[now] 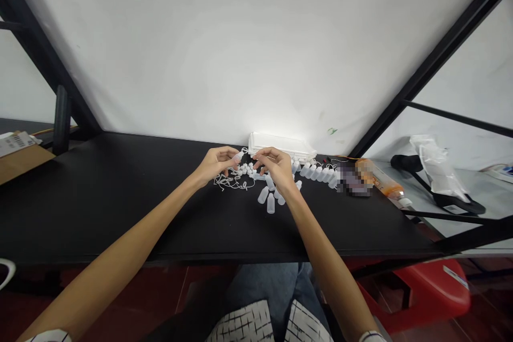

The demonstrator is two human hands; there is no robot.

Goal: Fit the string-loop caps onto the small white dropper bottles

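Observation:
My left hand point(216, 165) is closed around a small translucent white bottle point(239, 156), held just above the black table. A thin white cord loop shows at the bottle's upper end. Close by on the right, my right hand point(277, 168) has its thumb and fingertips pinched together; whatever is between them is too small to make out. Below and between the hands lies a pile of white caps point(245, 170) with loose white cords point(234, 184). Several loose translucent bottles point(271, 203) lie under my right hand, which partly hides them.
A row of capped bottles point(320, 173) lies to the right, before a stack of white sheets or bags point(280, 143) at the wall. Further right are a blurred dark object point(355, 180) and an orange-labelled bottle point(379, 179). Black frame bars point(430, 59) slant up at both sides.

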